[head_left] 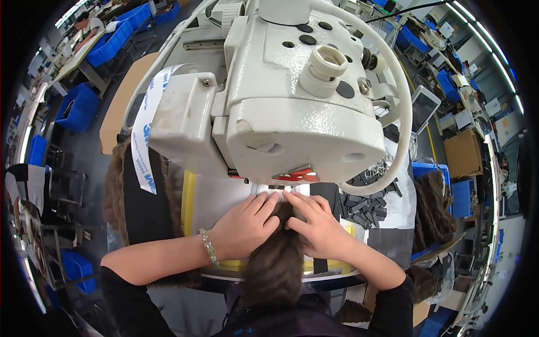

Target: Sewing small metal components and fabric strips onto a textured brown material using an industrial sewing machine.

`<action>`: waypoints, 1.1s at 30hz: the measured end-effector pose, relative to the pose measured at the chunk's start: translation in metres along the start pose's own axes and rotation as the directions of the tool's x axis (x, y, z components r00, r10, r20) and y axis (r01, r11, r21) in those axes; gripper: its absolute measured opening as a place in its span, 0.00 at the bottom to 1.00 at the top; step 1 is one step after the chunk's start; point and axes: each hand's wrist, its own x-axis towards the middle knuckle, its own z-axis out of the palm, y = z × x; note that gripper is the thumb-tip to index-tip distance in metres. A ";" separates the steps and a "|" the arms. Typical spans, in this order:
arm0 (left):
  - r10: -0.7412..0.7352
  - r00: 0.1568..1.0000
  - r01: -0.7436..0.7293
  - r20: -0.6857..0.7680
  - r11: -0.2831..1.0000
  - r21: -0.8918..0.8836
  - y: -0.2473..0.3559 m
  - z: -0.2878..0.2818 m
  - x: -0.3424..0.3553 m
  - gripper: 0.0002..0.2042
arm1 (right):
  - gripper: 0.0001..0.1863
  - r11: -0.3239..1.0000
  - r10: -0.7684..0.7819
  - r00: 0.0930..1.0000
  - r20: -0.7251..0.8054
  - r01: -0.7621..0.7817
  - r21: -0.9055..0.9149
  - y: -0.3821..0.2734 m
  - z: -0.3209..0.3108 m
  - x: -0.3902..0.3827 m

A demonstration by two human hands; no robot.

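A brown fur piece [275, 269] runs from my lap up to the needle area of a white sewing machine [303, 135]. My left hand [244, 224] grips its left edge, with the thumb bent against the fur and the fingertips reaching forward under the machine head. On the opposite edge, my right hand [323, 227] holds the fur the same way, index finger stretched toward the needle. The fingertips of both hands nearly meet there. A small light strip lies under them; its kind is too small to tell. The machine head hides the fur's far end.
Many small black rectangular pieces [365, 210] are heaped right of the machine. More brown fur with a black band [143, 208] lies at the left. A printed white tape [143, 149] hangs from the machine. Blue bins [76, 106] stand around; another person [87, 28] sits far left.
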 end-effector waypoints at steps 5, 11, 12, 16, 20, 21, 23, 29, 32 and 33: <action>0.106 0.994 -0.103 -0.039 0.992 0.072 0.005 0.006 -0.005 0.07 | 0.13 0.997 -0.074 0.996 -0.044 0.073 -0.029 0.005 0.018 -0.004; 0.187 0.981 -0.177 -0.040 0.965 0.192 0.010 0.015 -0.011 0.09 | 0.06 0.934 -0.170 0.983 -0.064 0.139 -0.330 -0.005 0.024 -0.007; 0.188 0.981 -0.177 -0.039 0.965 0.193 0.010 0.015 -0.011 0.09 | 0.06 0.920 -0.191 0.979 -0.064 0.156 -0.360 -0.005 0.024 -0.006; 0.204 0.979 -0.198 -0.011 0.961 0.191 0.008 0.009 -0.011 0.10 | 0.06 0.905 -0.255 0.964 -0.079 0.209 -0.370 -0.005 0.023 -0.005; 0.246 0.969 -0.233 -0.024 0.942 0.242 0.005 -0.007 -0.002 0.12 | 0.06 0.870 -0.317 0.936 -0.153 0.222 -0.440 -0.005 0.014 -0.003; 0.247 0.969 -0.234 -0.023 0.942 0.242 0.000 -0.006 0.000 0.12 | 0.06 0.863 -0.324 0.926 -0.194 0.205 -0.461 -0.003 0.011 0.000; 0.281 0.958 -0.260 -0.057 0.934 0.244 -0.008 -0.002 0.004 0.11 | 0.06 0.865 -0.317 0.927 -0.199 0.197 -0.462 0.001 0.013 0.002; 0.297 0.948 -0.264 -0.112 0.933 0.243 -0.021 0.012 0.007 0.10 | 0.06 0.866 -0.305 0.935 -0.183 0.192 -0.462 0.010 0.012 0.011; 0.303 0.945 -0.262 -0.122 0.927 0.267 -0.025 0.014 0.008 0.10 | 0.07 0.867 -0.304 0.933 -0.193 0.187 -0.462 0.015 0.014 0.013; 0.303 0.945 -0.264 -0.120 0.927 0.265 -0.026 0.013 0.009 0.10 | 0.07 0.870 -0.302 0.933 -0.196 0.186 -0.456 0.017 0.015 0.014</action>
